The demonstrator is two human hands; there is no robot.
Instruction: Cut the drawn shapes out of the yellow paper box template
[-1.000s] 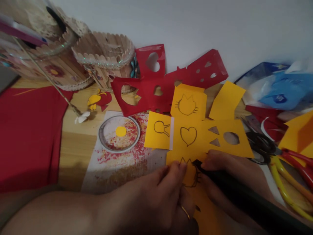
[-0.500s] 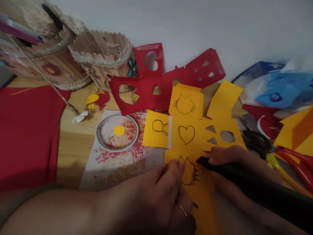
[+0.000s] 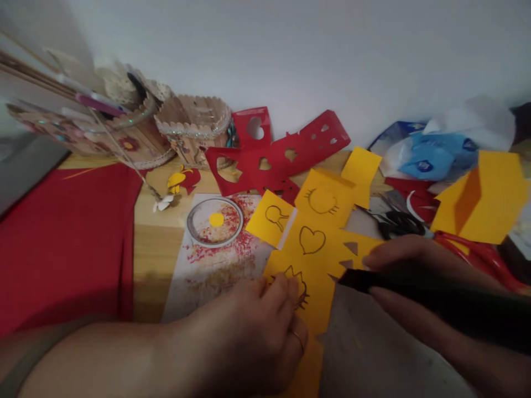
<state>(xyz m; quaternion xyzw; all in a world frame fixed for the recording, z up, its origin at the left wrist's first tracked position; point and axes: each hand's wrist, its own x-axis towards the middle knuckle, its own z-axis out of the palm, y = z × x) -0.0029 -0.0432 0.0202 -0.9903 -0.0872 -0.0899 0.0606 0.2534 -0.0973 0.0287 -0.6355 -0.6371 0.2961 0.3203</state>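
The black tool [image 3: 418,292] lay nearly level across the lower right of the frame. Its long axis ran from the right edge toward the centre, and its pointed tip faced left, rising slightly. The right hand [image 3: 415,258] had its grip clenched around the shaft, with fingers above and below it. The tip stuck out to the left of the grip and hung at the right edge of the yellow sheet [image 3: 319,265], but whether it touched the sheet could not be told. The sheet lay flat on the counter [image 3: 153,249] at centre frame and bore a drawn heart [image 3: 312,240] and triangular holes [image 3: 352,247]. In the lower centre, the left hand [image 3: 257,331] had its grip released, its bent fingertips pressing on the sheet at a cat outline [image 3: 299,281]. Black-handled scissors [image 3: 398,224] lay just above the right hand. Red cut-out paper [image 3: 282,155] lay toward the wall, and a round lid [image 3: 214,221] sat left of the sheet.
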